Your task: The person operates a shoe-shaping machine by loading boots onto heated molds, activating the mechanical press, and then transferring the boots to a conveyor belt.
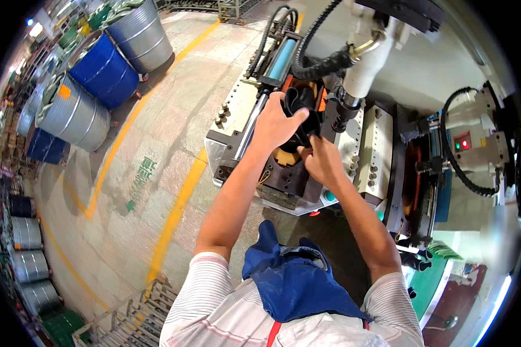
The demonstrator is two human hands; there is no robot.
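Note:
At the machine, both my arms reach forward to a soft black piece that looks like a shoe upper. My left hand grips its left side, with the thumb over the near edge. On the lower right side, my right hand pinches the near end between bent fingers. The black piece stands over an orange-brown shaped block in the machine's dark clamp. A white vertical cylinder with a dark tip hangs just right of the piece. My fingers hide part of its lower edge.
A blue cylinder and black hoses sit behind my hands. Green buttons and a red knob are on the front edge. Another machine station stands right. Metal drums line the left floor; a metal rack stands lower left.

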